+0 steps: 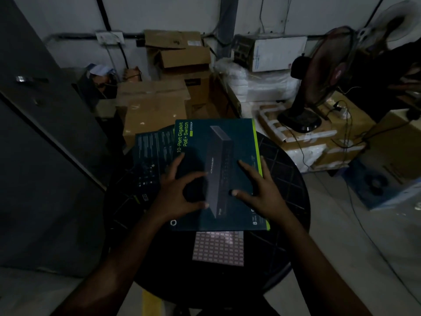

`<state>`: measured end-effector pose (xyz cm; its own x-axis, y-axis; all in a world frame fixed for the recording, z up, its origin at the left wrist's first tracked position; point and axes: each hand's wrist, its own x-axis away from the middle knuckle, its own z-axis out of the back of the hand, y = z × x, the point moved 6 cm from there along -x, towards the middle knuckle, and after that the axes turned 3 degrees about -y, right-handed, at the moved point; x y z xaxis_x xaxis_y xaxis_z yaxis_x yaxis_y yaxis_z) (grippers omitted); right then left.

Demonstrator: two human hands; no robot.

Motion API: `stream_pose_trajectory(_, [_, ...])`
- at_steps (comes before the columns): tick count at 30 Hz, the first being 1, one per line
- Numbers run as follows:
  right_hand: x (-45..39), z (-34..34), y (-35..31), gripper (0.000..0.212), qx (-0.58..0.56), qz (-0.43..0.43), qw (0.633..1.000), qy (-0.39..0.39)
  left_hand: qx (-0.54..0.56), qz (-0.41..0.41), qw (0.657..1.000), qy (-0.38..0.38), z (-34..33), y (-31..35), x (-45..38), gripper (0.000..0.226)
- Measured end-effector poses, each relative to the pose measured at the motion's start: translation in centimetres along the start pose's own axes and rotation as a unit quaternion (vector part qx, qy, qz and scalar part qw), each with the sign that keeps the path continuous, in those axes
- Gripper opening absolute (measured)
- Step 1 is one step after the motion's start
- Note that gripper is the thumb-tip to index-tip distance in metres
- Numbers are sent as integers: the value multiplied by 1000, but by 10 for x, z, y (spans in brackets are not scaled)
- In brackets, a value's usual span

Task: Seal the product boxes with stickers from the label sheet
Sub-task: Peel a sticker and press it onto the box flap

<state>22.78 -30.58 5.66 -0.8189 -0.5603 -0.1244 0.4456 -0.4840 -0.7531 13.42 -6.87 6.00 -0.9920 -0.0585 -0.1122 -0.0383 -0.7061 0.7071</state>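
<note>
Box [227, 156], teal w/ green edge, printed "10-Port Gigabit PoE+ Switch", lies flat on round black table [284, 179], mid-top. Left hand [180, 190] rests on box's left part, fingers spread and bent, thumb out; pinches nothing. Right hand [257, 188] rests on box's right part, fingers spread, fairly straight, one fingertip past box's right edge. Box's near edge covers far end of label sheet [218, 248], a pale grid of small stickers just toward the person from the box; sticker print too dim to read. Second box [150, 160], dark w/ fine print, sits left of the box, partly under it. Beyond the box: brown cartons [152, 103], stacked. Right of the box, off the table: black fan [319, 83] on a carton, blurred. Room very dark, table pattern hard to make out.
</note>
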Motion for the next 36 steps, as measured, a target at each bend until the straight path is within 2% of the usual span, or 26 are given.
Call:
stream_pose_trajectory(3, [-12, 12, 18, 95, 24, -8, 1000, -10, 5, -1, 1000, -23, -20, -1, -26, 80])
stream_pose_trajectory(10, [-67, 40, 114, 88, -44, -71, 996, -37, 24, 65, 996, -52, -84, -5, -112, 76])
stream_pose_trajectory(15, [-124, 44, 199, 106, -61, -121, 984, -120, 36, 136, 987, -77, -138, -28, -177, 85])
stream_pose_trajectory(18, [-158, 37, 248, 114, -56, -129, 976, -164, 33, 166, 983, -68, -162, -41, -212, 91])
stream_pose_trajectory(21, [-190, 34, 276, 122, -62, -130, 975, -170, 45, 192, 980, -36, -183, -60, -238, 93])
stream_pose_trajectory(25, [-222, 29, 294, 116, -60, -130, 973, -181, 50, 209, 977, -16, -206, -79, -267, 97])
stream_pose_trajectory(29, [-226, 12, 306, 114, 22, -117, 971, -206, 38, 223, 972, -63, -228, -100, -269, 104])
stream_pose_trajectory(31, [-224, 9, 306, 116, 48, -124, 968, -213, -20, 244, 966, -87, -233, -114, -262, 106])
stream_pose_trajectory(33, [-223, 9, 302, 114, 75, -134, 961, -231, -82, 250, 959, -105, -232, -113, -258, 95])
stream_pose_trajectory(36, [-220, 13, 290, 103, 152, -138, 953, -225, -132, 257, 953, -87, -221, -99, -254, 82])
